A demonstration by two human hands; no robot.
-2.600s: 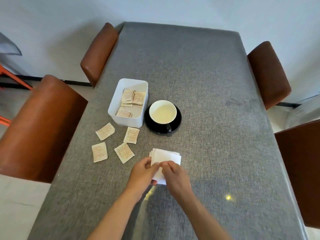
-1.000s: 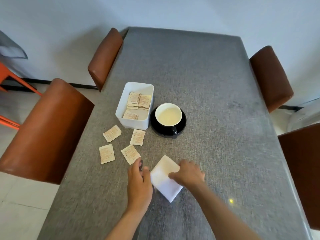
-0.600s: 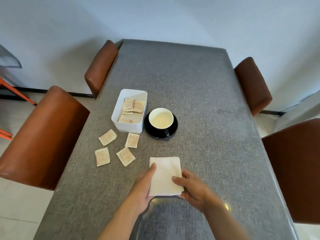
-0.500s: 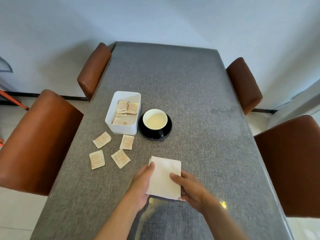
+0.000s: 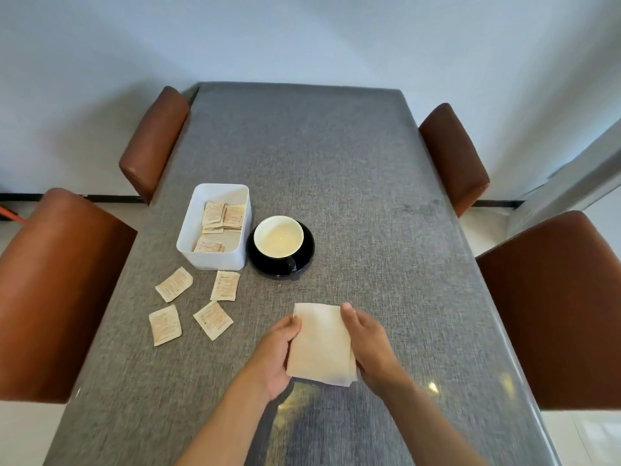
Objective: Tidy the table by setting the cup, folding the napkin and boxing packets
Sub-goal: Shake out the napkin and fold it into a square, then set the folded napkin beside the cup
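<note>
**Folded napkin held flat between both hands near the desk's front edge**

We cannot read the print on the sugar packets, and those in the white box [image 5: 215, 227] overlap, so we cannot count them. Its near wall hides the lower part of the packet stack [image 5: 223, 215] and of another packet [image 5: 209, 246] inside. The cup's handle is dark against the black saucer [image 5: 304, 252] and hard to pick out. Our forearms run out of view at 6 o'clock. We cannot tell how many layers the folded napkin [image 5: 321, 344] has, and its near right corner is blurred.

Our left hand [image 5: 274, 359] lies half open along the napkin's left edge, fingers curled against it; our right hand [image 5: 368, 344] is likewise half open along the right edge, thumb on top. Neither is closed around it. The napkin lies on the grey desk [image 5: 353, 163], at 6 o'clock from the cup [image 5: 278, 237], which stands on the saucer just beside the box.

Four loose packets [image 5: 174, 284] [image 5: 225, 286] [image 5: 165, 325] [image 5: 213, 320] lie at 9 to 10 o'clock from the napkin, the leftmost near the desk's left edge. From 12 to 3 o'clock the desk is bare up to its far and right edges. Brown chairs [image 5: 60, 290] [image 5: 557, 307] flank both long sides.
</note>
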